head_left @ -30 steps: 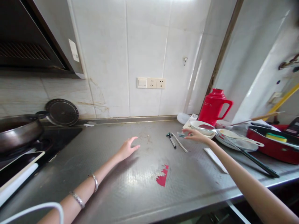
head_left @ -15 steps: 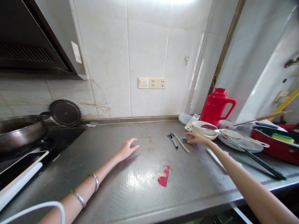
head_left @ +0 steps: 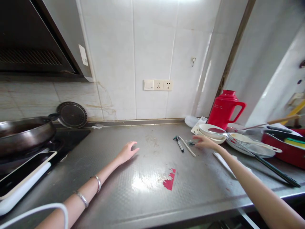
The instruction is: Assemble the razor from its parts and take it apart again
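My left hand (head_left: 128, 152) hovers at the middle of the steel counter (head_left: 111, 197), thumb and fingers apart, holding nothing; two silver bracelets circle that forearm. Over on the right, my right hand (head_left: 205, 142) reaches down beside some small dark-green and clear pieces (head_left: 190, 143), too small to name. Its fingers look spread, and I see nothing in them. Just left of those pieces lie a razor (head_left: 179, 144) with a dark head and a thin white curved stick (head_left: 187, 146). A torn red patch (head_left: 169, 180) marks the counter nearer to me.
White bowls (head_left: 212, 131), a plate with ladles, a red thermos (head_left: 225, 109) and a red pan (head_left: 283, 148) crowd the right side. Left are a stove with a steel pan (head_left: 26, 132), a phone (head_left: 26, 173) on a white stand, and a round black lid (head_left: 72, 115).
The view has turned slightly left. My right hand has drawn back a little from the small pieces, which stay on the counter. My left hand has barely moved.
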Demonstrator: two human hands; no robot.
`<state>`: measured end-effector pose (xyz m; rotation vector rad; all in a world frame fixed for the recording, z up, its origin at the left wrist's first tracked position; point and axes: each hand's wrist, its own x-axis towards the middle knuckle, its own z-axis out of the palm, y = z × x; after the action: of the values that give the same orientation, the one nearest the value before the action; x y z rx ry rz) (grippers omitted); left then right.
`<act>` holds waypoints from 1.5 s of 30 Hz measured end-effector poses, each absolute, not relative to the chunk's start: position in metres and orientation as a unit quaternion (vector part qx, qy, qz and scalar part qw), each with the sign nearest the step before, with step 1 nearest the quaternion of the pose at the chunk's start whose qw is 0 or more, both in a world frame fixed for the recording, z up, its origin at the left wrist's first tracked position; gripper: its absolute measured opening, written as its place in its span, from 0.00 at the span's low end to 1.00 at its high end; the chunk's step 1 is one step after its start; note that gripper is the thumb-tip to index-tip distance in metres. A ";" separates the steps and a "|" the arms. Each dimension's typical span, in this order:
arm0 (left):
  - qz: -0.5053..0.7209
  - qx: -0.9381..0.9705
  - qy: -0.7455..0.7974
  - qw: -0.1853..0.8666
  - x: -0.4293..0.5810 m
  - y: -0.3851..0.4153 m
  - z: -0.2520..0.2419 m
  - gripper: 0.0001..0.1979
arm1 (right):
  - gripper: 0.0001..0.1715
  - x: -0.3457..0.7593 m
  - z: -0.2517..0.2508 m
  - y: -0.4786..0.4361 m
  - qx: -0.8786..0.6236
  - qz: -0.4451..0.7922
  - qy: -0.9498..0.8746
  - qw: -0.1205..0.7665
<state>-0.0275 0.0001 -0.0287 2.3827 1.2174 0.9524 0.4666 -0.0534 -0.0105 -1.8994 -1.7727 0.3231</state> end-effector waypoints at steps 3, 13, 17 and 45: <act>0.342 0.819 0.439 0.139 -0.036 0.007 -0.035 0.14 | 0.27 0.463 -0.011 -0.051 -0.683 0.114 -0.668 0.271; 0.352 0.818 0.445 0.100 -0.040 0.008 -0.044 0.11 | 0.20 0.441 -0.021 -0.059 -0.725 0.066 -0.619 0.295; 0.360 0.813 0.450 0.081 -0.039 0.006 -0.043 0.09 | 0.19 0.421 -0.015 -0.062 -0.721 0.033 -0.624 0.301; 0.276 0.739 0.614 -0.016 -0.041 -0.005 -0.044 0.14 | 0.19 0.235 -0.041 -0.041 -0.668 -0.072 -0.724 0.153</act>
<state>-0.0405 -0.0053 -0.0437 2.3473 1.9495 0.8761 0.2350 -0.0409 -0.0408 -1.9171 -2.0781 -0.2064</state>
